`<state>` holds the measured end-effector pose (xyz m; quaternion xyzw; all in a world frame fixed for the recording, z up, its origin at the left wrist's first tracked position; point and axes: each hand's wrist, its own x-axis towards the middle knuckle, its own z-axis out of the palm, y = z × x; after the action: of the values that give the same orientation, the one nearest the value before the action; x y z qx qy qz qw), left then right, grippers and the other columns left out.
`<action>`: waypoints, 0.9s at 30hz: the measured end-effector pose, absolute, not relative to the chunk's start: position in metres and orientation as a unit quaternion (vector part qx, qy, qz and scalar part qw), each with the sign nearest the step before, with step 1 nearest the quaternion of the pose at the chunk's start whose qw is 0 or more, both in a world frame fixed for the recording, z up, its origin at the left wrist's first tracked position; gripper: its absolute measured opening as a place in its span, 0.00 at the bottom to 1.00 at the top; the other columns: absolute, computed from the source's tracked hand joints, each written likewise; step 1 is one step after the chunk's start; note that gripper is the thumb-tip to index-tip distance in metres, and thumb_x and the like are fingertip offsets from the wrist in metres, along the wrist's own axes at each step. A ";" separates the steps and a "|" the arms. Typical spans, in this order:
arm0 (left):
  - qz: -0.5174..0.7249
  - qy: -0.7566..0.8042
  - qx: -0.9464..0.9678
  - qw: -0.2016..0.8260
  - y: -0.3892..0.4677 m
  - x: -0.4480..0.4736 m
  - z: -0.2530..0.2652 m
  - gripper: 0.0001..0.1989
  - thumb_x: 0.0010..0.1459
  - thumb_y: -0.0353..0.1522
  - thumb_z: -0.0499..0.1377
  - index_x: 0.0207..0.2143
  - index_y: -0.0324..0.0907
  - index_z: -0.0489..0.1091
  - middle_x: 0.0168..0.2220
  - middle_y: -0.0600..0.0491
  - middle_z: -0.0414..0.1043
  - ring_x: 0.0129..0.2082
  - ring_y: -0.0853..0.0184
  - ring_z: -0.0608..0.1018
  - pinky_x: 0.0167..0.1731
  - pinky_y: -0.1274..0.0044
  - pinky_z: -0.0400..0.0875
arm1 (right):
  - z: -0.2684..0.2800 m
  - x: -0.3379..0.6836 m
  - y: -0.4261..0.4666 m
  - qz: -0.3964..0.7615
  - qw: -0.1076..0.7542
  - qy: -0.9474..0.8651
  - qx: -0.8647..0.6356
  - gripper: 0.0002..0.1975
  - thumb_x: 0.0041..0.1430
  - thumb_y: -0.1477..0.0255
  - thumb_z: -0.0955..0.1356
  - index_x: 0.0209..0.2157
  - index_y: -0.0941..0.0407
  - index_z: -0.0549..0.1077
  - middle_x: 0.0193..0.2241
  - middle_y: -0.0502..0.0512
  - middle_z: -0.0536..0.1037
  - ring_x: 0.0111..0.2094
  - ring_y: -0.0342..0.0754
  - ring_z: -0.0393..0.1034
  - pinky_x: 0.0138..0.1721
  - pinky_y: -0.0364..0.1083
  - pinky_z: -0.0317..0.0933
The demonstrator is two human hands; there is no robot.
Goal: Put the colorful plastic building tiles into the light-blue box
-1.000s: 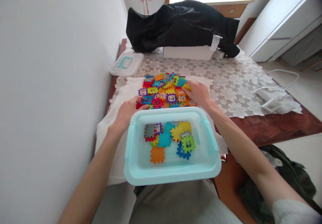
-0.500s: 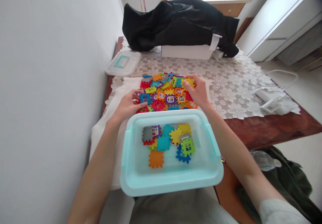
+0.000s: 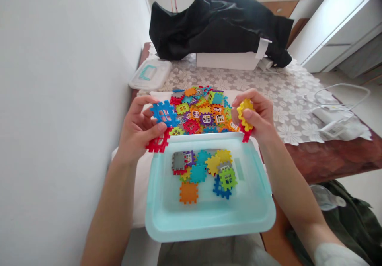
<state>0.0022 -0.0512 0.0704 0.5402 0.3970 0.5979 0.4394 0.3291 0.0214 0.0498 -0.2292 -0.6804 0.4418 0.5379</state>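
Note:
My left hand [image 3: 140, 128] is closed on a blue window-shaped building tile [image 3: 164, 114] and a red window tile [image 3: 159, 141], just above the bin's far left corner. In my right hand [image 3: 259, 112], a yellow notched tile [image 3: 246, 114] is pinched, with a red tile [image 3: 246, 133] showing beneath it near the far right corner. Between the hands spreads a pile of colourful interlocking tiles [image 3: 206, 118]. Closest to me is a pale turquoise plastic bin [image 3: 209, 230]; several tiles lie flat on its floor, among them an orange tile [image 3: 189, 193] and a green window tile [image 3: 228, 178].
A clear lid with a turquoise handle [image 3: 151, 75] lies at the far left, beside the wall. Black cloth [image 3: 217, 27] covers a white box [image 3: 227, 60] at the back. A white wire-handled object [image 3: 340, 122] rests on the lace tablecloth [image 3: 286, 110] at right.
Both hands have risen from the pile and come back toward the bin. The left now lifts the blue and red tiles; the right carries the yellow tile with a red one.

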 end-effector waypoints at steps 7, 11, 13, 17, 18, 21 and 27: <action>0.520 0.388 0.632 0.423 -0.063 0.010 0.065 0.25 0.55 0.47 0.82 0.51 0.48 0.85 0.33 0.52 0.83 0.24 0.67 0.81 0.21 0.78 0.77 | 0.070 0.322 0.000 0.392 0.396 -0.814 -0.163 0.16 0.68 0.54 0.80 0.48 0.50 0.86 0.40 0.54 0.87 0.32 0.46 0.77 0.34 0.46 0.68; 0.519 0.349 0.679 0.385 -0.064 0.013 0.064 0.19 0.67 0.51 0.72 0.46 0.47 0.89 0.29 0.49 0.84 0.20 0.67 0.78 0.18 0.76 0.72 | 0.073 0.321 0.005 0.376 0.344 -0.853 -0.111 0.22 0.67 0.48 0.79 0.50 0.49 0.88 0.35 0.52 0.86 0.34 0.47 0.77 0.40 0.48 0.70; 0.530 0.327 0.688 0.373 -0.063 0.017 0.063 0.19 0.71 0.51 0.68 0.38 0.48 0.89 0.26 0.49 0.82 0.18 0.66 0.77 0.17 0.74 0.71 | 0.071 0.322 0.009 0.408 0.351 -0.839 -0.082 0.26 0.68 0.42 0.76 0.46 0.50 0.89 0.32 0.53 0.86 0.33 0.49 0.77 0.41 0.49 0.71; 0.633 0.328 0.613 0.342 -0.050 0.021 0.051 0.26 0.71 0.55 0.64 0.27 0.51 0.85 0.19 0.51 0.75 0.18 0.64 0.76 0.21 0.70 0.74 | 0.055 0.325 0.024 0.489 0.436 -0.748 -0.108 0.38 0.72 0.33 0.65 0.39 0.51 0.89 0.27 0.56 0.84 0.30 0.52 0.79 0.39 0.52 0.74; 0.653 0.342 0.589 0.332 -0.045 0.022 0.046 0.27 0.72 0.55 0.64 0.26 0.50 0.85 0.19 0.51 0.75 0.19 0.64 0.77 0.22 0.71 0.74 | 0.048 0.325 0.029 0.494 0.463 -0.723 -0.134 0.40 0.71 0.30 0.62 0.38 0.50 0.88 0.24 0.54 0.81 0.27 0.51 0.77 0.37 0.52 0.74; 0.654 0.421 0.561 0.284 -0.033 0.019 0.028 0.23 0.73 0.54 0.64 0.35 0.49 0.87 0.32 0.50 0.85 0.31 0.62 0.84 0.32 0.71 0.81 | 0.023 0.324 0.047 0.438 0.503 -0.692 -0.275 0.41 0.71 0.30 0.60 0.38 0.49 0.86 0.30 0.56 0.84 0.31 0.53 0.81 0.41 0.54 0.78; 0.430 0.552 0.697 0.158 -0.013 0.007 -0.012 0.40 0.70 0.63 0.61 0.71 0.47 0.74 0.78 0.39 0.66 0.82 0.41 0.61 0.80 0.48 0.56 | -0.022 0.321 0.067 0.205 0.297 -0.782 -0.509 0.41 0.68 0.41 0.72 0.73 0.48 0.73 0.78 0.64 0.68 0.79 0.70 0.61 0.77 0.71 0.58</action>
<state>0.0071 -0.0131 -0.0120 0.6973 0.5516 0.4299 0.1575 0.3212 0.0674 -0.0224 -0.5089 -0.7818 0.2047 0.2965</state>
